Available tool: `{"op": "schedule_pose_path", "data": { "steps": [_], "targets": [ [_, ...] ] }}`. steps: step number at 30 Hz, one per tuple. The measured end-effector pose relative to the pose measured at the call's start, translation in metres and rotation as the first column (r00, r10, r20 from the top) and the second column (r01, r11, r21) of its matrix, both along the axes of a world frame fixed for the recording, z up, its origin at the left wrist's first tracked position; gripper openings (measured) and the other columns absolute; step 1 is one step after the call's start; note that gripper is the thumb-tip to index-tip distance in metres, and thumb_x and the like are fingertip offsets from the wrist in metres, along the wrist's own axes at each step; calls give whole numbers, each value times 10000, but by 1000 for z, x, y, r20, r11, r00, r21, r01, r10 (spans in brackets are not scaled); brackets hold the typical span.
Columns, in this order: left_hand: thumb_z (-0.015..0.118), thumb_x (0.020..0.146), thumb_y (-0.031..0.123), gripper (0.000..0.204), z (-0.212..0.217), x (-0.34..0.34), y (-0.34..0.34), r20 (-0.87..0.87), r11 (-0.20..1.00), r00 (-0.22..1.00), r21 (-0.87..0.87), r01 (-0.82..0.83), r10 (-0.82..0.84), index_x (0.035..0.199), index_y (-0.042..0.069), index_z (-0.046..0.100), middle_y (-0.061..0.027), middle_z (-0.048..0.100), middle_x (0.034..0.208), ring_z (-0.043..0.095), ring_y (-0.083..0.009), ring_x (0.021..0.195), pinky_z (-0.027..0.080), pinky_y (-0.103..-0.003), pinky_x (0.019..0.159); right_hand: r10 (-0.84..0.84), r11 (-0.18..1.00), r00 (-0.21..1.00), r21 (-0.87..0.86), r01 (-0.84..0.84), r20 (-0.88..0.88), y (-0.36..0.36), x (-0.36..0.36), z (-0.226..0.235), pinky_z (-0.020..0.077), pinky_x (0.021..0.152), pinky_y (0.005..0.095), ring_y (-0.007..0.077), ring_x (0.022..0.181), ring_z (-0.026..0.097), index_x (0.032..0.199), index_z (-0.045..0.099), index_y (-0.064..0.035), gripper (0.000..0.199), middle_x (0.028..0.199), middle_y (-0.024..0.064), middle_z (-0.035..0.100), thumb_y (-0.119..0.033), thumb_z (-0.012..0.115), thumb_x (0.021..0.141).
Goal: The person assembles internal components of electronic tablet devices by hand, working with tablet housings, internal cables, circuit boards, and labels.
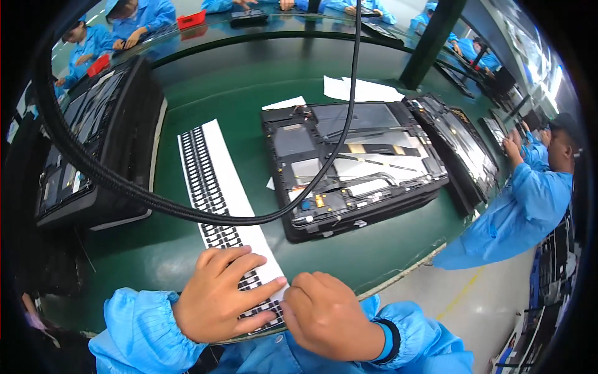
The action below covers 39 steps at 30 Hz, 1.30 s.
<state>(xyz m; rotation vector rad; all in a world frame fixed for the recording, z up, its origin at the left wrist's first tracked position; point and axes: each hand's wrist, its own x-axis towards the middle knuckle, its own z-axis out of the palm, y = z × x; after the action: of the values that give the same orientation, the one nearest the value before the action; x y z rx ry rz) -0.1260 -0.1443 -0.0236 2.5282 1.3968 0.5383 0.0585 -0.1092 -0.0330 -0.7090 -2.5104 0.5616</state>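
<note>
A long white sheet (233,181) with rows of small black die-cut pieces (198,165) lies on the green table, running down to its near edge. My left hand (225,293) rests flat across the near part of the sheet, fingers spread. Close beside it, my right hand (327,318) is closed at the sheet's right edge, thumb near the black pieces. Whatever its curled fingertips hold is hidden. A black and blue band (389,341) circles my right wrist.
A black cable (249,220) loops across the view above the sheet. Stacked black device housings (361,168) stand right of the sheet, another stack (486,149) beyond. A tall stack (118,143) stands left. A person in blue (517,199) works at right; others sit across.
</note>
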Motion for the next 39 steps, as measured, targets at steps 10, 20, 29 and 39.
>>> {"op": "schedule_pose_path", "data": {
  "steps": [10, 20, 29, 39],
  "targets": [
    [686, 666, 261, 357, 20, 17, 24, 69, 962, 970, 162, 221, -234, 982, 109, 618, -100, 564, 963, 546, -268, 874, 421, -359, 701, -109, 915, 952, -404, -18, -287, 74, 76, 60, 423, 660, 306, 227, 728, 530, 741, 529, 0, 62, 789, 119, 544, -15, 588, 734],
    [544, 703, 37, 218, 6, 44, 96, -95, 797, 918, 466, 384, -386, 903, -22, 607, -138, 568, 982, 548, -261, 854, 454, -290, 596, 10, 950, 987, -307, -60, -161, 127, 74, 55, 347, 835, 365, 293, 965, 449, 713, 539, -8, 54, 1057, 145, 514, 13, 576, 681],
    [547, 712, 33, 203, 9, 44, 88, -135, 832, 946, 452, 322, -294, 897, 43, 630, -85, 578, 1004, 552, -231, 891, 452, -265, 642, -12, 960, 990, -280, -29, -143, 127, 66, 54, 331, 841, 368, 273, 951, 461, 668, 524, -12, 82, 1052, 173, 542, -49, 595, 650],
    [549, 716, 43, 191, 21, 57, 88, -118, 866, 957, 408, 290, -265, 890, 29, 625, -106, 581, 1010, 565, -245, 893, 467, -287, 649, -27, 972, 989, -233, -8, -143, 124, 64, 50, 397, 760, 334, 250, 928, 460, 698, 525, -6, 68, 1016, 151, 533, -2, 588, 672]
  ]
}}
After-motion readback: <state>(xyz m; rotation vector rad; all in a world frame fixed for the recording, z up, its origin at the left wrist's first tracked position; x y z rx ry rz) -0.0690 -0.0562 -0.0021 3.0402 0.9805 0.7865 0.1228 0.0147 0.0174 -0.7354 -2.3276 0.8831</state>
